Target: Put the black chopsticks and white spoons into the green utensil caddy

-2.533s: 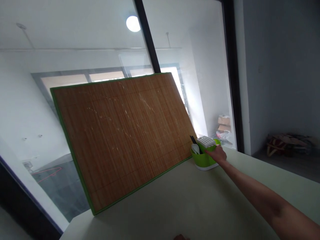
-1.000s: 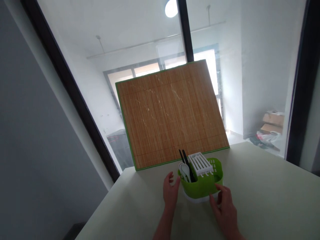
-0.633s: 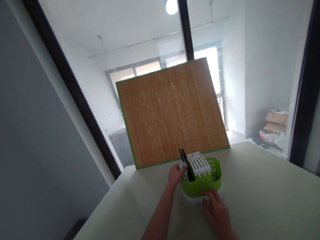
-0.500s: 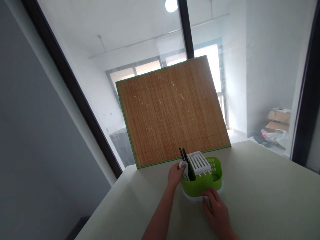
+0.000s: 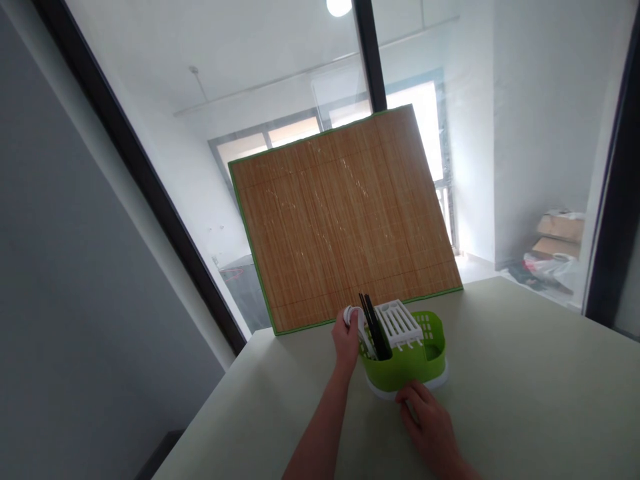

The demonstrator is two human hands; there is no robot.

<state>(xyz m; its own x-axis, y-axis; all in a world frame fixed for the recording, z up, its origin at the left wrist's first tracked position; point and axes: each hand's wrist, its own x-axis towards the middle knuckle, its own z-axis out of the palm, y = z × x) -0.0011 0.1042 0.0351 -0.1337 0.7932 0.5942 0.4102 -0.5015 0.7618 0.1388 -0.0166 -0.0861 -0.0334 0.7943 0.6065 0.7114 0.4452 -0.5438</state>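
A green utensil holder (image 5: 400, 370) with a white base (image 5: 384, 392) stands upright on the table. My left hand (image 5: 346, 340) pinches white spoons (image 5: 361, 331), whose number I cannot make out, at the holder's left end; their bowls point up and their lower ends reach into the left compartment. Black chopsticks (image 5: 373, 320) lean in that same compartment, just right of the spoons. Low at the front, my right hand (image 5: 425, 417) rests its bent fingertips against the white base, thumb apart from the fingers and nothing held.
A white slotted rack (image 5: 399, 321) with small hooks sits in the holder's middle. Behind, a bamboo mat (image 5: 345, 220) with green edging leans against the glass. The pale table (image 5: 520, 373) extends to both sides. Cardboard boxes (image 5: 561, 228) lie beyond the glass.
My left hand has shifted slightly left and up, tilting the spoons away from the chopsticks. The right hand has moved slightly left along the base.
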